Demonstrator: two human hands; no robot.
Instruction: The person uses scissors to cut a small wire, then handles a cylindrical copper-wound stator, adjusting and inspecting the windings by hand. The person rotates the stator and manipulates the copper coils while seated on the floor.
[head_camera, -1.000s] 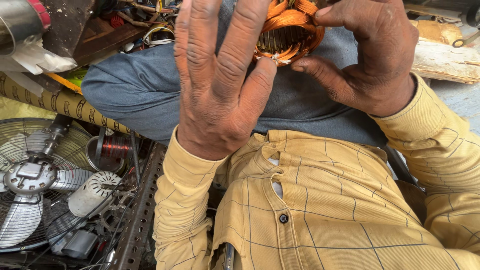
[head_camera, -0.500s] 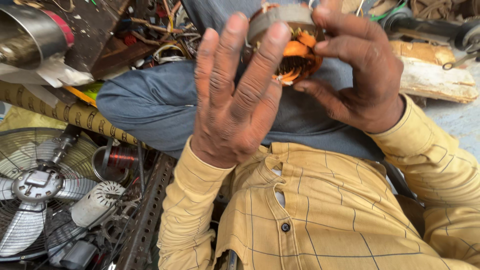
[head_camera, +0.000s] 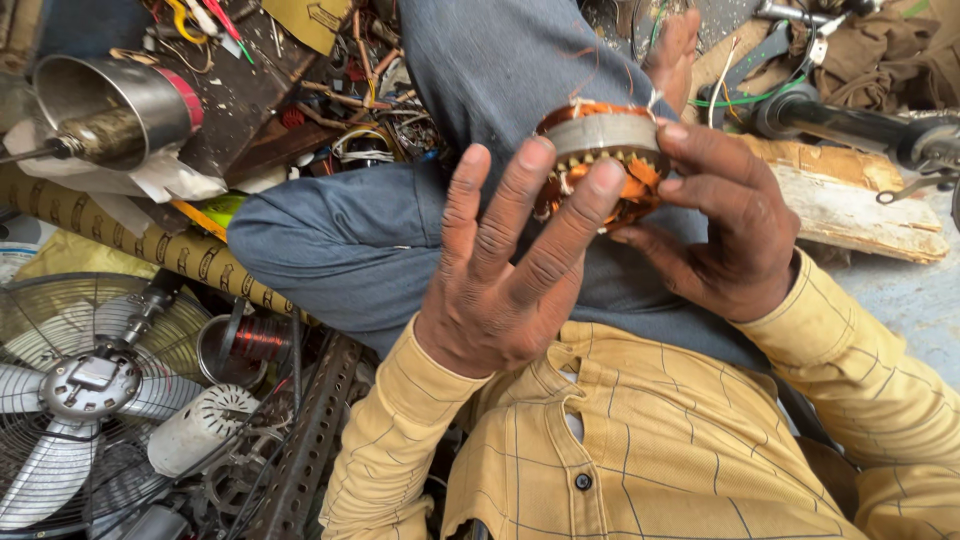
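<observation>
Stator (head_camera: 600, 150) with copper windings and a grey steel band sits above the person's lap, held up between both hands in the head view. Right hand (head_camera: 730, 230) cups it from the right, thumb under the rim and fingers curled over the top, gripping the stator firmly. Left hand (head_camera: 500, 280) stands open, palm toward the body and fingers spread wide; its fingertips (head_camera: 606, 178) rest against the stator's near face without closing round it. Behind lies a grey-trousered knee (head_camera: 350, 250), and yellow checked sleeves cover both arms. At far left a steel can (head_camera: 110, 100) lies on its side among loose wires. At near left a fan (head_camera: 70, 390) with a wire guard rests beside a small copper coil (head_camera: 250, 340). At far right a wooden plank (head_camera: 850, 210) lies on the floor.
</observation>
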